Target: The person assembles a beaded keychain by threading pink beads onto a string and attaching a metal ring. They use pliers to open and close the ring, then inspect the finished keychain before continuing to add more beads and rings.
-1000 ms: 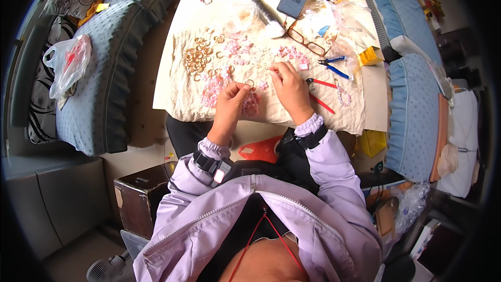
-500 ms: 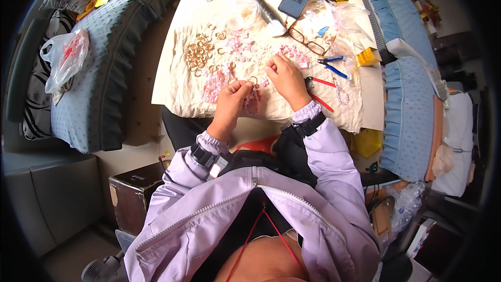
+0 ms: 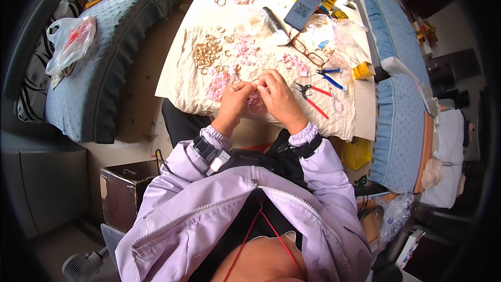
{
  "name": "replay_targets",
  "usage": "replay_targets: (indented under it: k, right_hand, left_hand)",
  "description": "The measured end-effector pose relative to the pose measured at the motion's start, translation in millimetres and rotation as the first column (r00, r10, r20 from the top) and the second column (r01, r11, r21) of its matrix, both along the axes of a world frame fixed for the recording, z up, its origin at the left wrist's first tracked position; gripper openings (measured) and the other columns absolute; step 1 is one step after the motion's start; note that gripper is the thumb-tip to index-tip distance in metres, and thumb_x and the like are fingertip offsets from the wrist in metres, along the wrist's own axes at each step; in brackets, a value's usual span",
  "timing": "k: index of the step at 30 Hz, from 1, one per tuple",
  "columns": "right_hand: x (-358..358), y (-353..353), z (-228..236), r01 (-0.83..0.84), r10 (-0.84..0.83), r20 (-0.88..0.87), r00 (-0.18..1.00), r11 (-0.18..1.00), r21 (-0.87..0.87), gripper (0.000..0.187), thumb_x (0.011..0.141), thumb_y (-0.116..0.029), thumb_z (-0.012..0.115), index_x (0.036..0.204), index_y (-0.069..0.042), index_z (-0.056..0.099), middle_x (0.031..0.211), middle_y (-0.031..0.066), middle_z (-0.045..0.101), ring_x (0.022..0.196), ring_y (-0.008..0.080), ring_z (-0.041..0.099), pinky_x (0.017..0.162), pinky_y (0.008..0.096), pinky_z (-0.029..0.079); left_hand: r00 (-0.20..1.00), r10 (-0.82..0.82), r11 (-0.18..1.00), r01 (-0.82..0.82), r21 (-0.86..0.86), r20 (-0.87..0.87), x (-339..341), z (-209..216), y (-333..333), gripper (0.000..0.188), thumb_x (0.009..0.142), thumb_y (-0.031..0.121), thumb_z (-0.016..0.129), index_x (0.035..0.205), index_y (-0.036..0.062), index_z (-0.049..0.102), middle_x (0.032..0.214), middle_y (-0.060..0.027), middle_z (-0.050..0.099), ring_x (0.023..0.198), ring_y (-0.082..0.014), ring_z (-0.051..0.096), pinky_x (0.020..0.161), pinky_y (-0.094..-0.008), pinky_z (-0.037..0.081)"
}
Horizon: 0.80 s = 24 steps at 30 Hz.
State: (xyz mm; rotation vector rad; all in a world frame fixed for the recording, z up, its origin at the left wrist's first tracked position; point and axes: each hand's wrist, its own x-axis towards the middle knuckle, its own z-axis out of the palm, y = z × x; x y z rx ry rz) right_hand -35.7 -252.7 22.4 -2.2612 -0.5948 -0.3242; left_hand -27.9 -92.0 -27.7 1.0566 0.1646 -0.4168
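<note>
My left hand pinches a gold ring, with a strand of pink beads hanging below the fingers. Fingertips of my right hand are pressed together at the ring, touching or nearly touching the left ones; whatever small thing they hold is hidden. To the left of my hands lies a pile of pink bead strands, with a heap of gold rings beyond it. Loose pink beads are spread farther back. Another small group of pink beads lies past my right hand.
Red-handled pliers, blue-handled cutters and a finished-looking bead loop lie on the right of the cream cloth. Farther back are eyeglasses, a phone and a dark spool-like roll. A yellow box stands at the right edge.
My right hand has moved left from the beads to meet my left hand at the ring. The view has shifted slightly; the tools and piles lie as before.
</note>
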Motion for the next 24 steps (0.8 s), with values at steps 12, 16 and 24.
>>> replay_targets:
  k: [12,16,24]
  right_hand:
    - [0.9,-7.4,3.6,-0.083,0.084,-0.029,0.996,0.996,0.034,0.007,0.094,-0.003,0.058,0.097,0.0,0.054,0.103,0.0189,0.054,0.101,0.0394,0.056,0.09,0.0455,0.048]
    - [1.3,-4.9,1.4,-0.039,0.041,-0.065,0.997,0.999,0.023,0.007,0.096,-0.004,0.06,0.099,0.001,0.056,0.107,0.0179,0.056,0.103,0.0361,0.058,0.09,0.04,0.049]
    - [0.4,-6.2,0.2,-0.095,0.097,-0.073,0.993,0.995,0.024,0.009,0.095,-0.002,0.057,0.102,0.001,0.053,0.107,0.0178,0.057,0.104,0.0375,0.057,0.093,0.0431,0.048]
  left_hand:
    - [0.995,-0.023,0.988,0.008,0.152,0.1,0.2,-6.1,-1.9,0.019,0.098,0.015,0.062,0.097,-0.0004,0.073,0.084,-0.0004,0.07,0.072,-0.0067,0.061,0.066,-0.0218,0.049]
    - [0.987,-0.02,0.98,-0.012,0.197,0.16,-4.3,-2.2,-4.0,0.02,0.099,0.015,0.061,0.098,-0.001,0.073,0.085,0.0002,0.07,0.072,-0.0056,0.06,0.066,-0.0214,0.049]
    - [0.988,-0.043,0.992,0.025,0.123,0.148,-5.6,-5.8,-0.1,0.016,0.1,0.014,0.061,0.099,0.0018,0.072,0.085,0.0017,0.068,0.073,-0.0042,0.058,0.064,-0.0198,0.046]
